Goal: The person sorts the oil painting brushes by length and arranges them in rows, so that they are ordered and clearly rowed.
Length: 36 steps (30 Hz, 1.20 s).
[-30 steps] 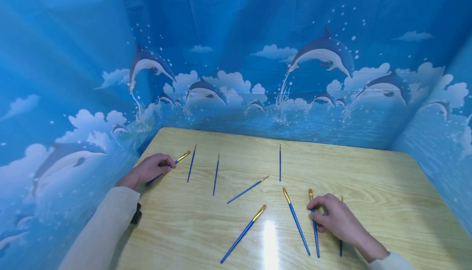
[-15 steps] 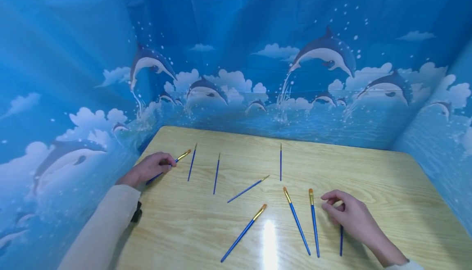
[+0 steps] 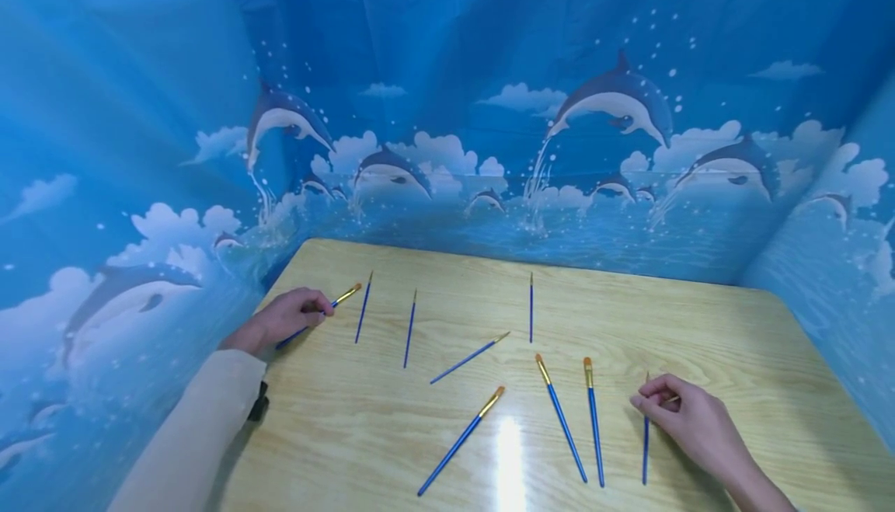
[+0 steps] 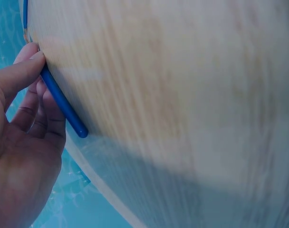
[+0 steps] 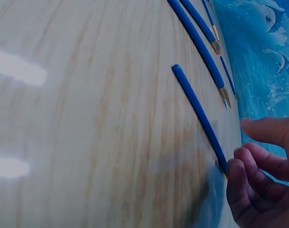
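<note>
On the far left of the table my left hand (image 3: 294, 316) pinches the blue handle of a flat paintbrush (image 3: 347, 294), its orange bristles pointing away to the right. In the left wrist view the thumb and fingertips meet on that handle (image 4: 63, 102), whose end sticks out past them. My right hand (image 3: 692, 419) hovers at a thin paintbrush (image 3: 646, 450) on the right side, covering part of it. Thumb and fingers stand apart in the right wrist view, with the brush handle (image 5: 199, 111) lying by the fingertips.
Two flat paintbrushes (image 3: 561, 419) (image 3: 595, 426) lie left of my right hand. Another flat paintbrush (image 3: 457, 446) lies slanted near the front. Several thin paintbrushes (image 3: 410, 333) are spread toward the back of the wooden table (image 3: 727, 333). A dolphin-printed curtain (image 3: 447, 209) surrounds it.
My right hand has let go of the flat paintbrush and moved right to the thin one, its fingers coming down over it. The left hand has kept its place and hold.
</note>
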### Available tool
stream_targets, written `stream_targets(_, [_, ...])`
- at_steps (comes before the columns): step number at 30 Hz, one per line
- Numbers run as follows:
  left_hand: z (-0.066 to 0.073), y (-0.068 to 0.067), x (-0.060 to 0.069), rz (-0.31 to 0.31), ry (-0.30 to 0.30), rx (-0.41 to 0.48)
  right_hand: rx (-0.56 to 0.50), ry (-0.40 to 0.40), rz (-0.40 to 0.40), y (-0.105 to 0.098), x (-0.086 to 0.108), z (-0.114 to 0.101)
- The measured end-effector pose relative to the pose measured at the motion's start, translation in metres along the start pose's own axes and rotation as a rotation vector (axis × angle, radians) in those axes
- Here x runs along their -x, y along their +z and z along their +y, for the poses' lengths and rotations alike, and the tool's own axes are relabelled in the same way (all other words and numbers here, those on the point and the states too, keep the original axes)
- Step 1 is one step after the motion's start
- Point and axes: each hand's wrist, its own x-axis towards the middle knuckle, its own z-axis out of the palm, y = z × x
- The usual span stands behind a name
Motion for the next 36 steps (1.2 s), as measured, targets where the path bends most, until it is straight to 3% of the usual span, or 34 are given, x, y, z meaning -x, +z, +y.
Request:
stream_targets(16, [-0.002,0.001,0.001,-0.002,0.017,0.009,0.023,-0.082,0.021,0.007,-0.001,0.012])
stream_targets(24, [-0.002,0.001,0.001,-0.006,0.001,0.009,0.067,-0.096,0.012,0.001,-0.008,0.020])
stream_targets(36, [-0.002,0.001,0.000,-0.001,0.033,0.004,0.087,-0.162,0.051,-0.005,-0.009,0.030])
